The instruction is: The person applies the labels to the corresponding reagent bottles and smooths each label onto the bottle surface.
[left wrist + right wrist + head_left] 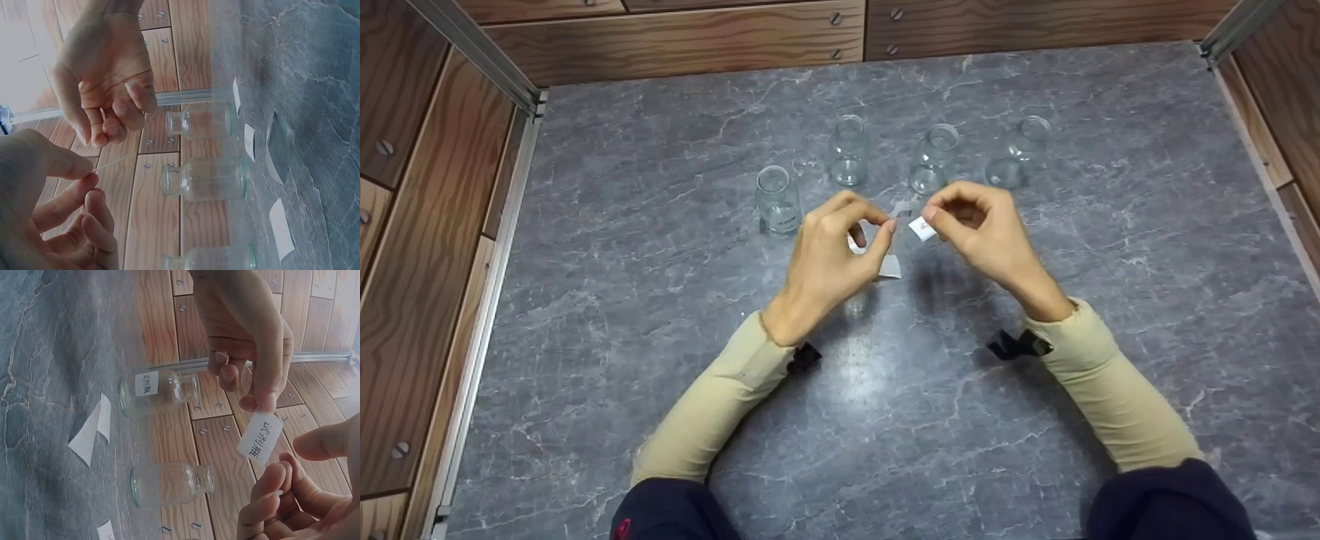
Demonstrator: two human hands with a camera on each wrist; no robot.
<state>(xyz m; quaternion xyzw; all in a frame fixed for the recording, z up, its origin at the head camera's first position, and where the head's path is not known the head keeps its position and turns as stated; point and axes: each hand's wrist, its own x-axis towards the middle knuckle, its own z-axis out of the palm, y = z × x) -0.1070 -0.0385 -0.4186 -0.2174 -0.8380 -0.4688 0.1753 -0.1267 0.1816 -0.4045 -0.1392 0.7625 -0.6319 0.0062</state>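
Note:
My left hand (834,251) pinches a small label (261,439) between thumb and forefinger; black characters show on it in the right wrist view, while in the left wrist view it is a thin edge. Close to the label's free side is my right hand (994,240), its fingers loosely bent, with a gap between thumb and forefinger (289,464) and nothing held. Beyond the hands stands a glass bottle (778,201) at the left, bearing a similar label (147,384). Other clear glass bottles (849,154) stand to its right.
Below the hands, a curled piece of white paper (87,439) lies on the grey marbled table (660,225). Small paper pieces (281,230) and a printed label (249,142) lie around it. Wood-patterned panels (682,41) border the back and sides.

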